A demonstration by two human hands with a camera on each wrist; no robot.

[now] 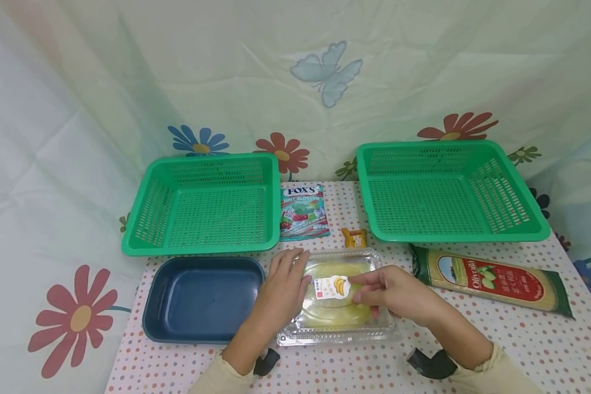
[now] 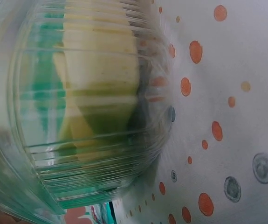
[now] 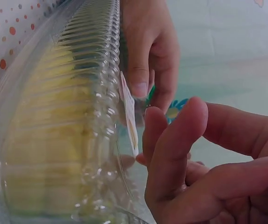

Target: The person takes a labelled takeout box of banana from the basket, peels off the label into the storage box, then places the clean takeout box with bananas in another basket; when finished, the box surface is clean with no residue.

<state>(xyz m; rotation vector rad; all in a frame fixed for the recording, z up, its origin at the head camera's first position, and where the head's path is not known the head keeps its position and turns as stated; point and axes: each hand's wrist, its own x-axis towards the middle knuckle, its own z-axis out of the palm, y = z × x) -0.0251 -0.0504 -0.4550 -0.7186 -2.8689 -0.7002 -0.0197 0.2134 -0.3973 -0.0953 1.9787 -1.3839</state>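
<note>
Clear clamshell box (image 1: 337, 328) with yellow food inside, lying lid shut on the near middle of the dotted tabletop (image 1: 473, 339), just right of the navy tray (image 1: 202, 298). Left hand (image 1: 280, 293) laid flat over the box's left side, fingers fairly straight, pressing rather than clenching. Right hand (image 1: 391, 293) at the box's right side, fingertips curled toward the banana label (image 1: 332, 287) on the lid; from the right wrist view, fingers (image 3: 171, 140) near the label's edge, yet cannot tell whether pinching it or only touching. Seemingly an early stage: box not yet lifted or opened, both green baskets and the navy tray bare inside, everything else outside them.

Count: two green baskets, left (image 1: 204, 205) and right (image 1: 448, 191), at the far side; one navy tray; one clamshell box; one candy bag (image 1: 302, 213) between the baskets; one small orange packet (image 1: 354, 238); one long pasta packet (image 1: 492, 282) at the right.
</note>
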